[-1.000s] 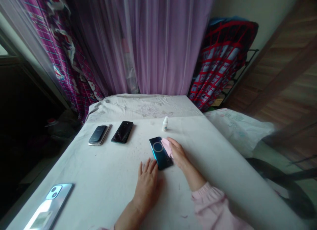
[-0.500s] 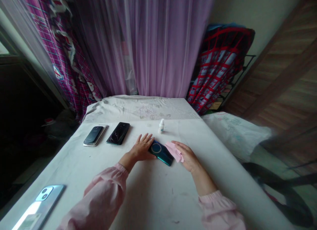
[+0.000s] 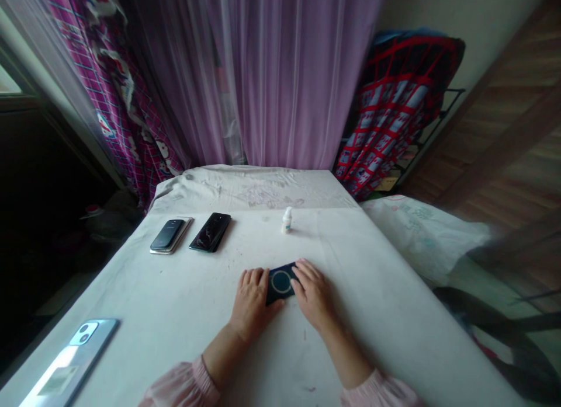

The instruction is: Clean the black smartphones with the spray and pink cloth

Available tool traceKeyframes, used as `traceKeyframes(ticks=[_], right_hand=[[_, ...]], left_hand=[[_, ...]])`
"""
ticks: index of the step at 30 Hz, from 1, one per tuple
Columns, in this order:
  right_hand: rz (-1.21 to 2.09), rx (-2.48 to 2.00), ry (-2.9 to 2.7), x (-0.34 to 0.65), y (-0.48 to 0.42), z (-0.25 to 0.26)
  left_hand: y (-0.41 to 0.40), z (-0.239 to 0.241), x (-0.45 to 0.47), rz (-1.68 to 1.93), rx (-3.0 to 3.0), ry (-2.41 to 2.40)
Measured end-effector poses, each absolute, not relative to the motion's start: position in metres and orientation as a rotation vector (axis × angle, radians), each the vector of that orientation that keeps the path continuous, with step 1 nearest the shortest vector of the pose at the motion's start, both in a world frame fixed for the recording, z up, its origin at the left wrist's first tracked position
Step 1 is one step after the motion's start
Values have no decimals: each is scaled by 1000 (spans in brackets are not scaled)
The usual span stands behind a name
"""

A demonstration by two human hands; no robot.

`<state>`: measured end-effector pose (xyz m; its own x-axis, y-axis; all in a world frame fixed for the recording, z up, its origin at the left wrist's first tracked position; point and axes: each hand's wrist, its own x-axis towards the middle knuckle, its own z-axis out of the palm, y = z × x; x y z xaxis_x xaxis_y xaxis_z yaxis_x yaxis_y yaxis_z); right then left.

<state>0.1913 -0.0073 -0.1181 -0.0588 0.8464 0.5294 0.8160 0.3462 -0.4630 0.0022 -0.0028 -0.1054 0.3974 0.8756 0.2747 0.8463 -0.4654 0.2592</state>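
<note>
A dark phone (image 3: 280, 282) with a ring on its back lies crosswise on the white-covered table (image 3: 385, 313). My left hand (image 3: 252, 299) lies palm down over the phone's left end, fingers together and gripping its edge. At the phone's right end my right hand (image 3: 313, 293) presses down with its fingers close together. The pink cloth that this hand carried is hidden beneath it. Both sleeves are pink.
A small white bottle (image 3: 287, 220) stands just beyond the hands. Two dark phones (image 3: 166, 236) (image 3: 210, 232) lie at the far left, and a pale blue phone (image 3: 65, 366) at the near left corner. Purple curtains hang behind; a red checked blanket (image 3: 394, 103) drapes a rack at right.
The phone has been turned crosswise and pulled nearer. My left hand drew back to its left end. My right hand moved onto the phone, covering the pink cloth.
</note>
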Motion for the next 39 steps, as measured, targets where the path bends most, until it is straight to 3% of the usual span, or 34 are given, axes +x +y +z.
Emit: traceKeyframes(ticks=[13,22,30,39], right_hand=[[-178,-1650,-1963,200,-1,-126],[-4,-1704,-2101,159,4,-93],[61,-1587,-2171,121,0,-93],[32,-1720,-2116,176,3,-96]], left_hand=[[-15,-117,-25,658,2418,1642],[-3,-113,-24,583,2355,1590],[-1,-105,-21,514,2320,1598],[1,-105,-24,517,2345,1573]])
